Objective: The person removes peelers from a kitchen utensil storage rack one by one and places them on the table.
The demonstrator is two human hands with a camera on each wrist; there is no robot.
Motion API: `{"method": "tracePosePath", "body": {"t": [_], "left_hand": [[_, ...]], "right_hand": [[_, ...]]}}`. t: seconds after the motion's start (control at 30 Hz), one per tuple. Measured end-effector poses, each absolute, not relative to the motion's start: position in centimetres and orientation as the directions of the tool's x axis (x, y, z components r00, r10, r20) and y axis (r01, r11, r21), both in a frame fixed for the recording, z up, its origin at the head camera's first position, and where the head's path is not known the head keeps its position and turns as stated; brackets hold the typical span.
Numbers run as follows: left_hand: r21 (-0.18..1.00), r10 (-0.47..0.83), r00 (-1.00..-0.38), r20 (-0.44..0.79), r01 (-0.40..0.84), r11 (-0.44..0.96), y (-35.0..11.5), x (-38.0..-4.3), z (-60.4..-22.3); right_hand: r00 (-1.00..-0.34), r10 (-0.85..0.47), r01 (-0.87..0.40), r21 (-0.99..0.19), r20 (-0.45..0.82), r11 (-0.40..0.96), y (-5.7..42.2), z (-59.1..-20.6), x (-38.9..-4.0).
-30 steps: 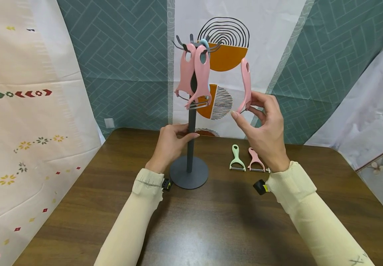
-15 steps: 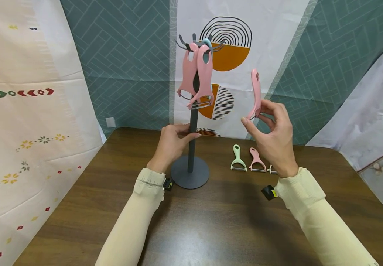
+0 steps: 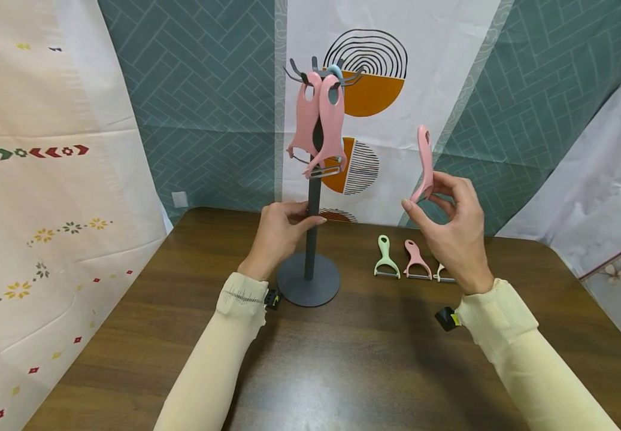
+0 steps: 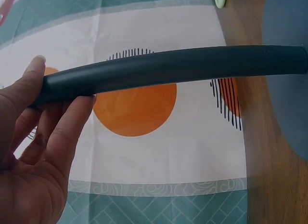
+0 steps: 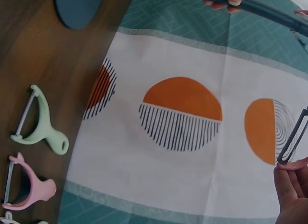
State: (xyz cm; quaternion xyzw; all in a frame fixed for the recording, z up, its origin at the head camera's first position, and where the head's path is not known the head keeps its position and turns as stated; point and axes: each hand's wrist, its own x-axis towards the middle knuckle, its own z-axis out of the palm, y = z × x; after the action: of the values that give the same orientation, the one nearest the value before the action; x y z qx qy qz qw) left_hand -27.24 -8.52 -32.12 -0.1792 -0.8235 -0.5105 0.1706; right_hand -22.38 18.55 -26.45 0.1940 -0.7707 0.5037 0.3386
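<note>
My left hand point(image 3: 279, 236) grips the dark grey post point(image 4: 192, 65) of an upright hook stand, thumb on one side and fingers on the other. Two pink peelers point(image 3: 332, 123) and a light blue one point(image 3: 336, 69) partly behind them hang from the stand's top hooks. To the right of the stand, my right hand point(image 3: 453, 230) pinches another pink peeler point(image 3: 425, 158) by its blade end, handle pointing up, held above the table. In the right wrist view the blade point(image 5: 294, 137) of that peeler shows at the right edge, over the fingers.
On the table point(image 3: 310, 353) lie a green peeler point(image 3: 385, 257), a pink peeler point(image 3: 415, 258) and a whitish one point(image 3: 442, 274) partly hidden by my right hand. The stand's round base point(image 3: 308, 290) rests left of them. Patterned cloth point(image 3: 197, 108) hangs behind the table.
My right hand has moved right and down with the pink peeler, away from the stand. The left hand keeps its grip on the post.
</note>
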Motion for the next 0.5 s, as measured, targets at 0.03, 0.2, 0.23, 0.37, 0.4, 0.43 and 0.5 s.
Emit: {"method": "tracePosePath", "body": {"t": [0.03,0.2,0.23,0.37,0.4,0.43,0.5], "left_hand": [[0.781,0.119,-0.879,0.463,0.467,0.414,-8.5,-27.2,-32.2],[0.789,0.119,-0.880,0.460,0.467,0.398,-8.5,-27.2,-32.3],[0.790,0.119,-0.880,0.460,0.467,0.396,-8.5,-27.2,-32.3],[0.790,0.112,-0.879,0.464,0.467,0.398,-8.5,-27.3,-32.2],[0.790,0.110,-0.879,0.464,0.467,0.398,-8.5,-27.3,-32.2],[0.789,0.110,-0.879,0.464,0.467,0.399,-8.5,-27.3,-32.2],[0.789,0.108,-0.879,0.465,0.467,0.399,-8.5,-27.3,-32.2]], "right_hand": [[-0.697,0.045,-0.637,-0.646,0.716,0.420,18.7,-26.6,-22.4],[-0.712,0.057,-0.608,-0.655,0.700,0.450,19.8,-27.9,-22.7],[-0.714,0.057,-0.604,-0.656,0.698,0.453,20.0,-28.1,-22.8],[-0.718,0.057,-0.595,-0.653,0.694,0.469,20.5,-28.6,-23.0],[-0.717,0.057,-0.592,-0.651,0.694,0.475,20.8,-28.9,-23.3],[-0.719,0.056,-0.589,-0.650,0.693,0.480,21.1,-29.2,-23.5],[-0.723,0.058,-0.580,-0.650,0.689,0.490,21.6,-29.8,-24.1]]}}
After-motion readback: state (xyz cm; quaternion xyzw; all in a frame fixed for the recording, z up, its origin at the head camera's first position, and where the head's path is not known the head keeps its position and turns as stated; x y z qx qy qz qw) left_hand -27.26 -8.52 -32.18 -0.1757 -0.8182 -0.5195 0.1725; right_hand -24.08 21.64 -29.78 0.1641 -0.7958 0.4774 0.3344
